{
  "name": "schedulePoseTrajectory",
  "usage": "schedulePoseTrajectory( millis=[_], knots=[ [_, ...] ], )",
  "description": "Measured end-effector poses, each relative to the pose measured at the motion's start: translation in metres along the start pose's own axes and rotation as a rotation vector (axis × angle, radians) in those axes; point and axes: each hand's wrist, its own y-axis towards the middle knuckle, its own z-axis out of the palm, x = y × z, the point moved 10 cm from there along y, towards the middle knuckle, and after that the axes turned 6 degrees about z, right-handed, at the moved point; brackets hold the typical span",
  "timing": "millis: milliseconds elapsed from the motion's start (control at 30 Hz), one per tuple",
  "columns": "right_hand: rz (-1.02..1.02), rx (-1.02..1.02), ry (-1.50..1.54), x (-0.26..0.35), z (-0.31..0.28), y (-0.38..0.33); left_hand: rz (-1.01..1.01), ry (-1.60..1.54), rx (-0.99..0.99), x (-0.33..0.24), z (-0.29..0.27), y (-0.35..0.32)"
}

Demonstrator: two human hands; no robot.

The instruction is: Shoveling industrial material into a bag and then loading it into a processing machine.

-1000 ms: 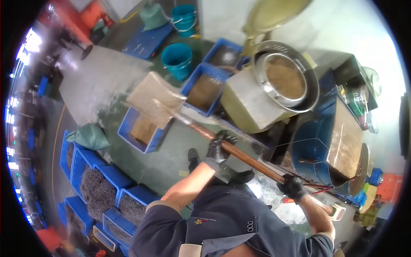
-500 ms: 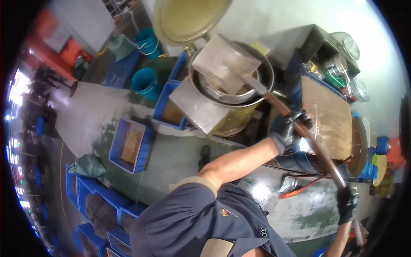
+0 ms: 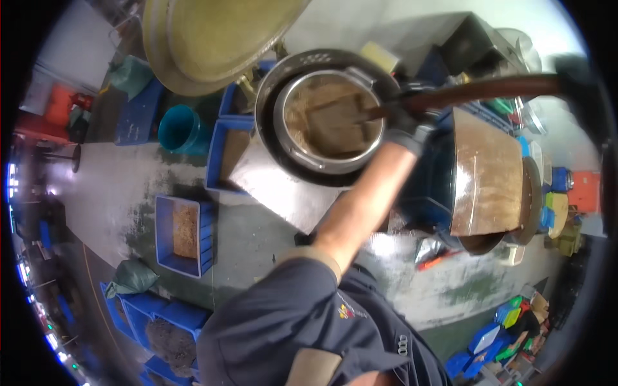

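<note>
A long-handled shovel slants down into an inner metal pot (image 3: 290, 138) with side handles. Its square blade (image 3: 338, 125) lies inside, against brown, grainy-looking material. My left hand (image 3: 412, 119), in a black glove, is wrapped round the reddish-brown shovel handle (image 3: 489, 93) just beyond the pot's rim. Out at the far right, my right hand (image 3: 579, 83), dark and blurred, is closed on the handle's upper end. The inner pot sits within a larger round drum (image 3: 269, 145), whose big yellowish lid (image 3: 225, 38) stands raised at the far left.
A metal sheet (image 3: 280, 199) extends from the drum. Right of my left arm stands a dark blue barrel (image 3: 425, 186) beside a brown board (image 3: 486, 180). Blue bins (image 3: 161, 238) and a teal bucket (image 3: 179, 128) are on the left floor. A red-handled tool (image 3: 431, 262) lies on the floor.
The shovel blade has dropped from above the pot into it. My right hand has swung up from the lower right to the upper right, raising the handle's end. The view has shifted.
</note>
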Motion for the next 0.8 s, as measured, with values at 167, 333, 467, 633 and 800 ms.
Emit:
schedulePoseTrajectory(
  millis=[167,333,467,633,800],
  knots=[
    [0.357,0.240,0.516,0.042,0.126,0.034,-0.613,-0.522,-0.739,0.053,-0.091,-0.035],
    [0.269,0.837,0.636,0.107,0.166,-0.001,-0.688,-0.406,-0.629,0.106,-0.173,-0.069],
    [0.184,1.025,0.774,0.146,0.148,-0.017,-0.776,-0.356,-0.719,0.079,-0.174,-0.104],
    [0.078,1.137,0.900,0.245,0.112,-0.080,-0.802,-0.208,-0.734,0.031,-0.130,-0.170],
    [0.310,1.262,1.293,0.268,0.072,-0.062,-0.749,-0.344,-0.644,0.021,-0.101,-0.181]
  ],
)
